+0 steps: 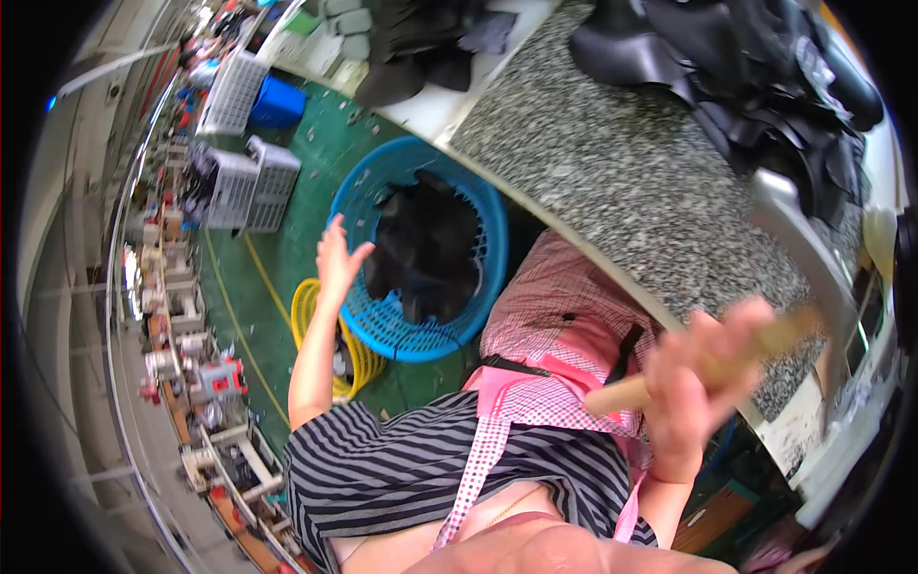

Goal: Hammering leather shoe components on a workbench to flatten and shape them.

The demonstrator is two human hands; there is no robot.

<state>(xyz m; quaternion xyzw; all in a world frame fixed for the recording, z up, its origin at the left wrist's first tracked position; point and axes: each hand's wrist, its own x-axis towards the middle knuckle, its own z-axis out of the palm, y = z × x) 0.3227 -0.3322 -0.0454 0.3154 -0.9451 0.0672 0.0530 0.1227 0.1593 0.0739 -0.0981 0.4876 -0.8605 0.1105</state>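
My right hand (696, 387) is wrapped around the wooden handle of a hammer (612, 396). Its long, curved metal head rises over the right end of the speckled grey stone worktop (593, 163); both hand and tool are somewhat blurred. My left hand (338, 263) hangs empty, fingers spread, at the left rim of a round blue plastic basket (498, 244). Black curved pieces (426, 239) lie heaped in that basket. More glossy black pieces, like moulded leather, form a pile (727, 67) at the worktop's far right.
Beneath my left forearm, a yellow basket (304, 320) stands on the green floor. Grey crates (273, 182) and a blue bin (277, 102) are at the far left. Beside the stone top, a white table (421, 115) carries dark pieces. Long rows of workbenches line the left.
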